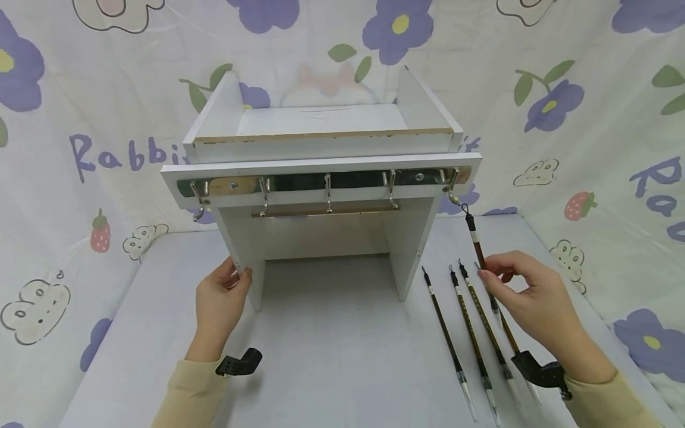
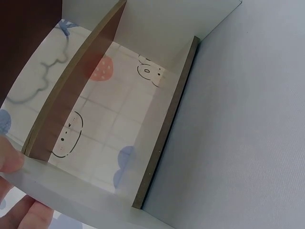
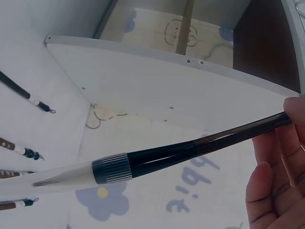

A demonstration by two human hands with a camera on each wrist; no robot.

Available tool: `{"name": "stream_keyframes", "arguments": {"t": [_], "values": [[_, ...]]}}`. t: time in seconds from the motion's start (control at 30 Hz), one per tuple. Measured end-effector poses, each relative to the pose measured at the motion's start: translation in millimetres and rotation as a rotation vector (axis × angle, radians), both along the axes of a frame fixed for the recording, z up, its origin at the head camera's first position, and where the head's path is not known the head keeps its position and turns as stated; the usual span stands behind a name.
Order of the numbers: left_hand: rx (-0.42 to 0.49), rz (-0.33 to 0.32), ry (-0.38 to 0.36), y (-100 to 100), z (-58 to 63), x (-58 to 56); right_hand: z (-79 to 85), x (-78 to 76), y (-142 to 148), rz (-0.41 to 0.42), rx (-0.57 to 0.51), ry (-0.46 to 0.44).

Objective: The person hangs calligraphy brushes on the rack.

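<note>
My right hand (image 1: 535, 297) pinches a dark-handled calligraphy brush (image 1: 475, 239) by its handle, and the brush hangs with its loop upward. That loop is close to the rightmost hook (image 1: 453, 189) of a metal hook rail (image 1: 305, 182); whether they touch I cannot tell. In the right wrist view, a clear cap covers the pale tip of the brush (image 3: 162, 160). My left hand (image 1: 220, 303) grips the front edge of the left side panel (image 1: 235, 238) of the white shelf (image 1: 321, 160), with thumb and fingers on either side of the panel.
Several more calligraphy brushes (image 1: 444, 330) lie on the white tabletop (image 1: 332, 356) to the right of the shelf, partly beneath my right hand. The other hooks (image 1: 329, 193) carry nothing. Behind stands a patterned cloth backdrop (image 1: 471, 59).
</note>
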State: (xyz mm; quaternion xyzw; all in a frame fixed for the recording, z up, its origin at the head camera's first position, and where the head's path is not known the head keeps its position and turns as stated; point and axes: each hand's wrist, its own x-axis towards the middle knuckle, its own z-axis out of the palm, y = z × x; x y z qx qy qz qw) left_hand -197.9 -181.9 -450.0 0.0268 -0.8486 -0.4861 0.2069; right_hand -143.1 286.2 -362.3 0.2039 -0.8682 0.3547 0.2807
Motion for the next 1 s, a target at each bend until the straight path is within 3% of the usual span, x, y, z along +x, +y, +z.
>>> {"name": "stream_keyframes", "arguments": {"t": [0.13, 1.0], "values": [[0.001, 0.000, 0.004, -0.2, -0.8, -0.8, -9.4, -6.0, 7.3, -0.017, 0.010, -0.032], [0.007, -0.001, 0.003, -1.1, -1.1, -1.3, -4.1, -6.6, 2.0, -0.023, 0.024, -0.036]]}}
